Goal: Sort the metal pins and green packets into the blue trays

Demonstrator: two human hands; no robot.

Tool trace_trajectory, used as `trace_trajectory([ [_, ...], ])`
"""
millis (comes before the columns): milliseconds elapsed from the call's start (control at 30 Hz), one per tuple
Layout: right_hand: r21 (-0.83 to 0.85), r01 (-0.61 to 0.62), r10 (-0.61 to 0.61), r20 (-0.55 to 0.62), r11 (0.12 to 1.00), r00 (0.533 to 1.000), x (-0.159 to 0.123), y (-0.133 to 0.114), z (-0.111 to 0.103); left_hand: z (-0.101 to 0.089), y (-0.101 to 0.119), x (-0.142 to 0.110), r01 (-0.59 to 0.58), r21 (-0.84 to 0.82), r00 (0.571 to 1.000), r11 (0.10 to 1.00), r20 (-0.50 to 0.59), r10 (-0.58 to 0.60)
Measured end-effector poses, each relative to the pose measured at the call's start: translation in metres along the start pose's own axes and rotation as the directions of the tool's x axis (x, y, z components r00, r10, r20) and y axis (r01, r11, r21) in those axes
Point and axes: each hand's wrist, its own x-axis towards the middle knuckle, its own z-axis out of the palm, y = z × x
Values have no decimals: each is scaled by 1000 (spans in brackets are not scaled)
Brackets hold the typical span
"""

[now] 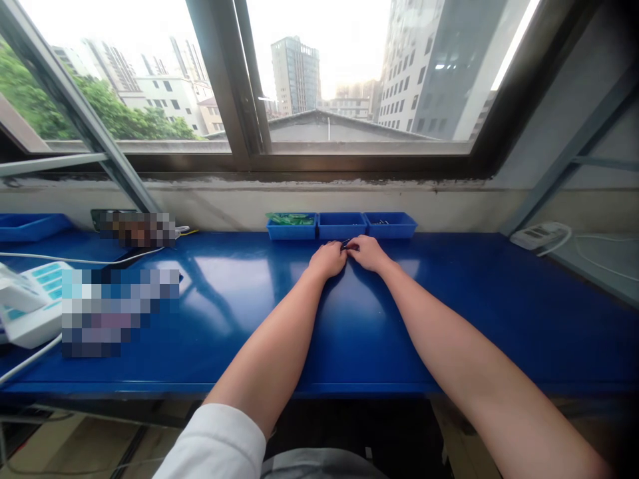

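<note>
My left hand (327, 260) and my right hand (367, 253) meet just in front of a row of blue bins, with fingertips nearly touching. A small dark, thin piece (345, 245) shows between them, too small to name. The fingers of both hands are closed in a pinch around it. Right behind the hands stand the left bin (292, 231) with green packets (291, 219), the middle bin (342, 231), whose contents barely show, and the right bin (392, 231) with a few small dark pieces.
The blue tabletop (239, 319) runs up to a wall below a window (319, 159). On the left are a white device (34, 306), cables, blurred-out items and another blue tray (34, 226). A white power strip (536, 234) lies at the far right, beside a metal frame post.
</note>
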Motion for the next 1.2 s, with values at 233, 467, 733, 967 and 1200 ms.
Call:
trace_trajectory([
  [233, -72, -94, 93, -20, 993, 995, 2, 7, 3, 1, 0, 0, 6, -9, 1000, 1000, -4, -6],
  [467, 6, -64, 64, -23, 998, 998, 3, 6, 6, 2, 0, -1, -3, -2, 1000, 1000, -8, 3],
  [733, 86, 36, -33, -40, 996, 999, 2, 4, 8, 0, 0, -2, -5, -27, 1000, 1000, 3, 5],
  [967, -22, -56, 56, -35, 998, 998, 2, 1, 6, 0, 1, -1, 1, -41, 1000, 999, -8, -1],
  [1200, -77, -49, 50, 4, 996, 999, 3, 0, 6, 2, -1, 1, -3, -59, 996, 998, -93, -2],
])
